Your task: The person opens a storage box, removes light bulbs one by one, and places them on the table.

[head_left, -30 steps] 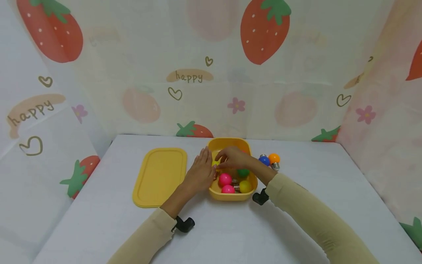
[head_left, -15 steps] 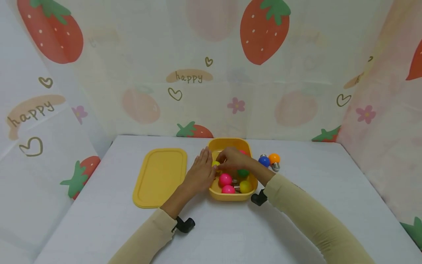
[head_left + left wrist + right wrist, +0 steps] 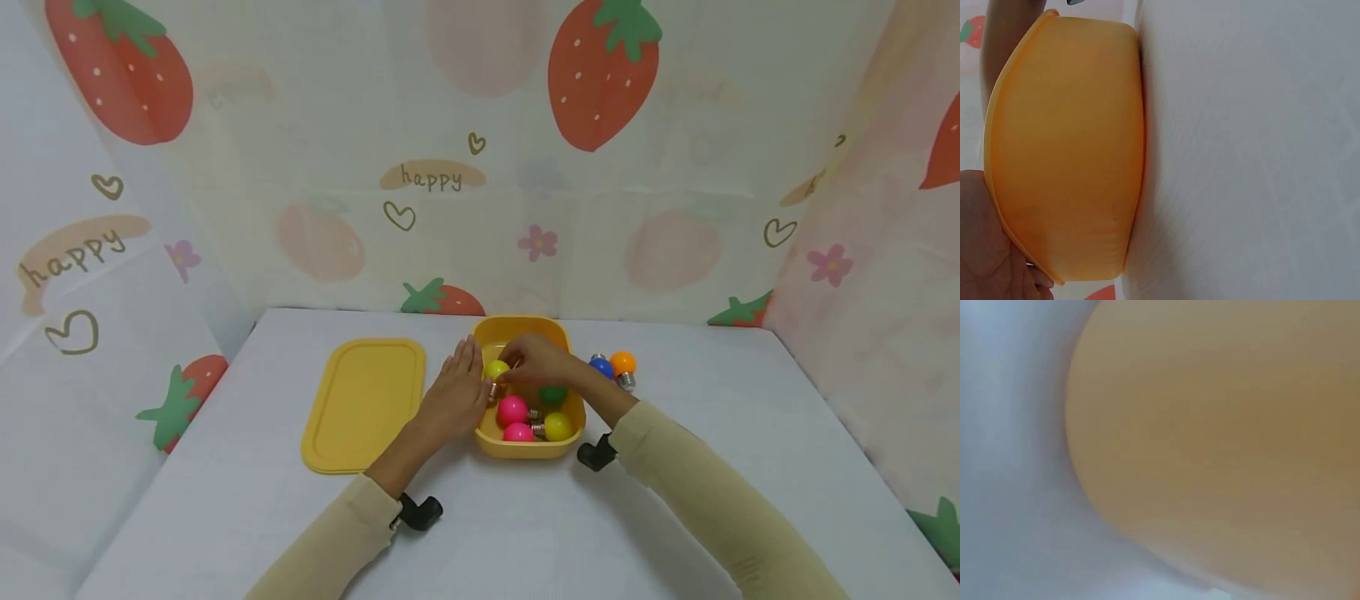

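Note:
In the head view a yellow box [image 3: 528, 450] holds several small coloured bulbs with metal screw bases. My left hand [image 3: 452, 400] rests along its left rim, fingers straight; in the left wrist view its palm [image 3: 985, 250] lies at the rim. My right hand [image 3: 536, 360] reaches into the box from the right, thumb and finger pinching a yellow light bulb [image 3: 495, 369], whose screw base [image 3: 492, 391] points down. Nearer the front lie two pink bulbs [image 3: 512, 410], another yellow bulb [image 3: 557, 427] and a green bulb [image 3: 553, 395]. The right wrist view shows only the box's blurred outer wall [image 3: 1210, 437].
A flat yellow lid [image 3: 367, 404] lies on the white table [image 3: 480, 533], left of the box. Right of the box lie a blue bulb [image 3: 601, 368] and an orange bulb [image 3: 622, 363]. A strawberry-patterned curtain [image 3: 450, 100] stands behind the table.
My right hand has shifted slightly to the right, and more of the yellow light bulb at its fingertips now shows. My left hand stays at the rim.

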`<state>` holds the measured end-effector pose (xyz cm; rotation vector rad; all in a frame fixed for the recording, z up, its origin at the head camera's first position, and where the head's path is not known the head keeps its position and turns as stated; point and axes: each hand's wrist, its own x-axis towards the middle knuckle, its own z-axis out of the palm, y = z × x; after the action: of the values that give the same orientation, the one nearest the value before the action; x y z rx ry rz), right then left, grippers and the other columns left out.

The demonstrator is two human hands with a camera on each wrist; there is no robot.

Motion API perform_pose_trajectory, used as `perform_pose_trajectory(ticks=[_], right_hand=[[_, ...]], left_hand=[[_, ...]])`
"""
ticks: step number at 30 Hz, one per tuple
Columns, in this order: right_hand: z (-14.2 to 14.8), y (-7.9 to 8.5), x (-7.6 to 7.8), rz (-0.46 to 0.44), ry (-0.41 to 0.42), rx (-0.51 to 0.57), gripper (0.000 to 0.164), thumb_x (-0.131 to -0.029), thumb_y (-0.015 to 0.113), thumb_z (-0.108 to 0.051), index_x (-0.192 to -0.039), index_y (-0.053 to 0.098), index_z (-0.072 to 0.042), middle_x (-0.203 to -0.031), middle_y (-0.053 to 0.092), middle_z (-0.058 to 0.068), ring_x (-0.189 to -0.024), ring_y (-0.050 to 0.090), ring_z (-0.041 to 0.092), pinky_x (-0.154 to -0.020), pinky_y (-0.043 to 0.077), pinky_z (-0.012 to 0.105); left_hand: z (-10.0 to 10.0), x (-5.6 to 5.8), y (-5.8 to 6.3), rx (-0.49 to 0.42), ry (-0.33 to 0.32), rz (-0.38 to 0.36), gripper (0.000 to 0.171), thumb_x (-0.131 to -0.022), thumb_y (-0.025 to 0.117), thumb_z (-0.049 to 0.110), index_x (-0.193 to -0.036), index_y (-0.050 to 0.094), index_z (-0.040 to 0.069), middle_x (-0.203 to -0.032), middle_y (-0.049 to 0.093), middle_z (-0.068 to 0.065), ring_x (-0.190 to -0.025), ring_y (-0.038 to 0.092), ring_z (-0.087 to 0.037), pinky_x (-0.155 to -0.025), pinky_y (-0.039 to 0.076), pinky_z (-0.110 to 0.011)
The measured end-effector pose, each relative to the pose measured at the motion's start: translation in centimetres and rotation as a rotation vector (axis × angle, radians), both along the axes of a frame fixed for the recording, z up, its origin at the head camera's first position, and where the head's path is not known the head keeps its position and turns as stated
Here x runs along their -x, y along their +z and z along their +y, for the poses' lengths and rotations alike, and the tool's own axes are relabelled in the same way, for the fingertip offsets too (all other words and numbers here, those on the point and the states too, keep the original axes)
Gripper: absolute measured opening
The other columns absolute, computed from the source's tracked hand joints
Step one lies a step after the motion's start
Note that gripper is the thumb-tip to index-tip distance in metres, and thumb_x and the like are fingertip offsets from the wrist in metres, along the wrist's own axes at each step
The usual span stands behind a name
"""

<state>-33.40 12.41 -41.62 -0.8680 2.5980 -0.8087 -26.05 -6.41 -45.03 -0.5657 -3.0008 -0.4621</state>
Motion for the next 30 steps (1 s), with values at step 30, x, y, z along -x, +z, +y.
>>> perform_pose_trajectory(ticks=[30], right_hand=[[7.2,3.9,-4.0,0.013,-0.218,0.266,0.043,-0.093,0.076,-0.026,-0.131,0.068,-0.008,-0.121,0.07,0.007,-0.11,0.066,0.027,-0.092,0.057,0.04]], left_hand=[[-0.1,-0.2,-0.1,-0.031,-0.026,0.023,0.064,-0.11,0.033,0.031,-0.157,0.017,-0.011,-0.168,0.009,-0.023,-0.155,0.009,-0.035,-0.125,0.013,-0.047]])
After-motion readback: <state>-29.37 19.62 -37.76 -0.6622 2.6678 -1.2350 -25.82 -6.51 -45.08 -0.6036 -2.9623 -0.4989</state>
